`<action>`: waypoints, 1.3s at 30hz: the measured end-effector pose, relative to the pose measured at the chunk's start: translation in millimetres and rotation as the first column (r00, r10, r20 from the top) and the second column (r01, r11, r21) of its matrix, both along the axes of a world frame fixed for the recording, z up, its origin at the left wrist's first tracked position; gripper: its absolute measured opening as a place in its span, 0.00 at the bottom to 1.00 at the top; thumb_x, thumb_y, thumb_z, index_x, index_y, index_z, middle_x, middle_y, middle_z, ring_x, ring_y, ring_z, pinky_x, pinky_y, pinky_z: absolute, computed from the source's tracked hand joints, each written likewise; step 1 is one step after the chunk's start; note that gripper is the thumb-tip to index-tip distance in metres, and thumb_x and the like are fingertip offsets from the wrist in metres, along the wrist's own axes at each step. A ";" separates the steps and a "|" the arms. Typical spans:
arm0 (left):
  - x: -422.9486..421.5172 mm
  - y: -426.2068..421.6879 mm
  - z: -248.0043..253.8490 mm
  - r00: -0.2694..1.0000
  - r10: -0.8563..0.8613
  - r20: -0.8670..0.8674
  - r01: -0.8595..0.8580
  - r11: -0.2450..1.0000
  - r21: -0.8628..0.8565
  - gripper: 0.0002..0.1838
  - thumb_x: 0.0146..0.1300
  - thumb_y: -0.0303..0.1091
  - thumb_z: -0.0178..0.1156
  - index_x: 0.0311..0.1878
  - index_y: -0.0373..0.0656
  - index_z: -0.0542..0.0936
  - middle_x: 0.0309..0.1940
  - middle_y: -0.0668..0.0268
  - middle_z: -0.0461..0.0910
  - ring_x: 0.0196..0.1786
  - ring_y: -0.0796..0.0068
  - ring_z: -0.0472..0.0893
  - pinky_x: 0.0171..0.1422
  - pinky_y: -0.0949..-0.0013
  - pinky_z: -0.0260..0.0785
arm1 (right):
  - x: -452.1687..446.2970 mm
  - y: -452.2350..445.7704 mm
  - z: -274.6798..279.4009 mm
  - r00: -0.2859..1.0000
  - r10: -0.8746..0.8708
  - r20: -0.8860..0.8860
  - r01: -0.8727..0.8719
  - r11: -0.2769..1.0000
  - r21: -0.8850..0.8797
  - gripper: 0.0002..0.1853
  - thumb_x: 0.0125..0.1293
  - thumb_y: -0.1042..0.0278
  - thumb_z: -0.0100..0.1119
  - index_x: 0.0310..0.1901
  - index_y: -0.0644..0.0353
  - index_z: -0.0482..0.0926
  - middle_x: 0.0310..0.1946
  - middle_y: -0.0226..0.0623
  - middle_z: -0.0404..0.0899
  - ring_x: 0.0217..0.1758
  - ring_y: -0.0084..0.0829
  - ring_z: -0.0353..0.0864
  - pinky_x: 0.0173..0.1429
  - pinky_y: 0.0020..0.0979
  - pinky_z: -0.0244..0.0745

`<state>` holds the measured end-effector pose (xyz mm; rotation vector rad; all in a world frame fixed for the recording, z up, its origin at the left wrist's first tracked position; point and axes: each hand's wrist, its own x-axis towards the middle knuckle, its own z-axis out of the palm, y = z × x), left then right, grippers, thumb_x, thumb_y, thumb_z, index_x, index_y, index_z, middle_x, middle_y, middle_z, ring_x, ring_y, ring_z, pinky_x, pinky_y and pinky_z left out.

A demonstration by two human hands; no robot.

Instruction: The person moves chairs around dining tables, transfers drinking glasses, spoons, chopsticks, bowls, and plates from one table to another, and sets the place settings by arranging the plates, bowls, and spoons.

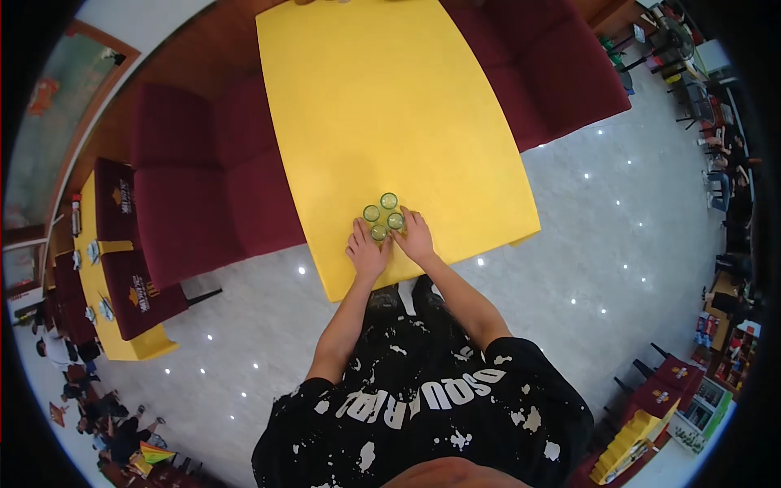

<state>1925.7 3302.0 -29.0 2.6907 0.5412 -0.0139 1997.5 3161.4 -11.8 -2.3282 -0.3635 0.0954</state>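
Four small round glasses with green rims stand close together near the front edge of a yellow-covered table [390, 122]. The back one [389, 200] and the left one [371, 213] are untouched. My left hand [368, 249] is beside the front glass [379, 233], with thumb and fingers around its near side. Next to the right glass [395, 220] is my right hand [416, 237], its fingertips at the glass's side. Both hands look curved round these two glasses; the exact contact is small in view.
Dark red benches flank the table on the left [187, 187] and right [541, 73]. Another yellow table [122, 346] with tableware stands at far left. People sit at the lower left [122, 435]. Chairs and shelves line the right side.
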 end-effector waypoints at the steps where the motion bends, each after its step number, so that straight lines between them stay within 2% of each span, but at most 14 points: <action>1: 6.2 0.3 5.0 1.000 0.001 -0.015 -0.001 1.000 -0.010 0.50 0.61 0.61 0.60 0.78 0.42 0.53 0.76 0.54 0.54 0.68 0.48 0.61 0.69 0.45 0.52 | 4.1 0.4 3.0 1.000 -0.006 -0.015 0.006 1.000 0.006 0.44 0.52 0.59 0.73 0.70 0.59 0.64 0.50 0.51 0.74 0.54 0.52 0.77 0.56 0.46 0.76; 6: 7.7 -2.8 27.5 0.999 -0.041 -0.017 0.040 0.998 -0.044 0.50 0.59 0.62 0.62 0.77 0.44 0.56 0.75 0.54 0.55 0.68 0.47 0.62 0.66 0.43 0.55 | 13.7 -9.7 26.5 0.965 0.019 -0.261 -0.034 0.998 -0.053 0.52 0.49 0.56 0.73 0.75 0.57 0.56 0.54 0.54 0.73 0.56 0.53 0.76 0.59 0.46 0.77; 9: 14.0 -3.3 36.0 0.997 -0.033 -0.068 0.031 0.999 -0.023 0.50 0.56 0.63 0.64 0.76 0.45 0.59 0.73 0.54 0.57 0.67 0.46 0.64 0.63 0.41 0.61 | 34.6 -13.8 13.5 0.933 0.058 -0.355 -0.085 0.995 -0.061 0.57 0.43 0.55 0.76 0.76 0.54 0.54 0.54 0.55 0.74 0.55 0.54 0.76 0.59 0.46 0.77; 12: 16.6 -8.2 50.7 0.996 -0.036 -0.077 0.030 0.996 -0.082 0.50 0.54 0.62 0.66 0.75 0.45 0.61 0.71 0.52 0.59 0.67 0.45 0.65 0.62 0.39 0.63 | 34.4 -19.2 -0.4 0.959 0.210 -0.193 -0.209 0.978 0.024 0.58 0.42 0.53 0.76 0.76 0.52 0.54 0.53 0.57 0.76 0.55 0.55 0.76 0.61 0.48 0.75; 14: 13.3 -8.5 40.4 0.996 -0.080 0.025 0.083 0.992 -0.099 0.51 0.52 0.61 0.68 0.75 0.45 0.61 0.71 0.51 0.60 0.68 0.45 0.65 0.64 0.38 0.62 | 32.5 -26.4 8.7 0.947 0.225 -0.227 -0.220 0.974 0.048 0.58 0.42 0.52 0.77 0.76 0.54 0.54 0.55 0.58 0.74 0.56 0.55 0.74 0.62 0.48 0.74; 16: 8.1 -2.0 29.0 0.990 -0.131 0.045 0.133 0.990 -0.048 0.52 0.52 0.60 0.69 0.76 0.44 0.60 0.72 0.50 0.60 0.70 0.45 0.64 0.66 0.38 0.61 | 21.6 -32.5 8.7 0.940 0.158 -0.302 -0.145 0.987 0.066 0.58 0.43 0.51 0.77 0.75 0.59 0.54 0.59 0.60 0.71 0.58 0.56 0.73 0.64 0.47 0.73; 20: -19.6 -1.1 16.5 0.973 -0.175 -0.150 0.186 0.980 0.067 0.49 0.57 0.56 0.61 0.78 0.44 0.55 0.77 0.50 0.53 0.74 0.45 0.59 0.66 0.37 0.60 | -18.2 -57.9 -7.1 0.936 0.016 -0.352 0.000 0.999 0.044 0.53 0.49 0.50 0.73 0.73 0.66 0.57 0.63 0.61 0.66 0.64 0.56 0.71 0.67 0.44 0.70; 22: -38.5 6.8 -13.5 0.963 -0.236 -0.132 0.256 0.952 0.168 0.45 0.61 0.55 0.54 0.79 0.45 0.55 0.79 0.49 0.50 0.77 0.46 0.56 0.66 0.38 0.60 | -48.8 -89.6 -1.9 0.922 -0.065 -0.382 0.098 0.993 0.068 0.44 0.55 0.52 0.67 0.70 0.66 0.62 0.63 0.58 0.67 0.65 0.55 0.70 0.68 0.44 0.69; 25: -65.4 14.0 -46.0 0.950 -0.312 0.005 0.294 0.901 0.320 0.40 0.65 0.56 0.47 0.78 0.48 0.59 0.78 0.52 0.54 0.77 0.51 0.58 0.64 0.39 0.63 | -129.1 -149.2 -10.8 0.867 -0.316 -0.386 0.358 0.933 0.040 0.33 0.60 0.55 0.60 0.65 0.64 0.70 0.61 0.54 0.72 0.65 0.53 0.72 0.69 0.44 0.69; 28: -87.1 -16.2 -60.4 0.920 -0.372 0.125 0.300 0.871 0.388 0.36 0.66 0.56 0.46 0.74 0.50 0.62 0.74 0.54 0.57 0.73 0.54 0.61 0.61 0.41 0.64 | -246.9 -228.2 -17.3 0.631 -0.586 -0.508 0.636 0.766 -0.093 0.29 0.60 0.54 0.58 0.60 0.62 0.75 0.58 0.54 0.77 0.63 0.52 0.74 0.68 0.44 0.70; 30: -92.8 -67.8 -66.0 0.871 -0.480 0.101 0.424 0.841 0.336 0.33 0.66 0.54 0.46 0.71 0.50 0.63 0.70 0.54 0.58 0.69 0.54 0.62 0.58 0.42 0.64 | -337.2 -291.0 -65.1 0.381 -0.700 -0.604 0.751 0.615 -0.241 0.29 0.58 0.54 0.58 0.58 0.63 0.77 0.56 0.55 0.79 0.61 0.52 0.77 0.66 0.46 0.72; 32: -97.8 -121.2 -66.3 0.767 -0.641 -0.027 0.631 0.746 0.212 0.30 0.66 0.52 0.47 0.68 0.50 0.64 0.66 0.54 0.60 0.65 0.55 0.63 0.55 0.43 0.64 | -437.5 -322.6 -77.6 0.040 -0.745 -0.666 0.826 0.400 -0.398 0.27 0.59 0.55 0.57 0.56 0.63 0.78 0.55 0.54 0.80 0.60 0.51 0.79 0.64 0.47 0.74; 36: -118.2 -260.4 -64.0 0.418 -0.849 -0.324 0.845 0.494 -0.204 0.24 0.66 0.49 0.48 0.61 0.50 0.66 0.58 0.54 0.63 0.56 0.56 0.65 0.49 0.45 0.65 | -617.8 -376.6 -56.7 -0.460 -0.680 -0.571 0.824 -0.086 -0.560 0.22 0.61 0.59 0.54 0.54 0.61 0.81 0.56 0.50 0.81 0.60 0.47 0.81 0.62 0.47 0.77; 39: -143.9 -372.9 -67.3 0.143 -0.870 -0.471 0.800 0.382 -0.462 0.19 0.66 0.47 0.49 0.56 0.50 0.68 0.52 0.54 0.65 0.50 0.57 0.67 0.44 0.47 0.65 | -698.3 -404.0 -45.3 -0.654 -0.525 -0.545 0.747 -0.338 -0.572 0.23 0.62 0.59 0.53 0.57 0.61 0.78 0.57 0.51 0.80 0.62 0.47 0.80 0.62 0.45 0.76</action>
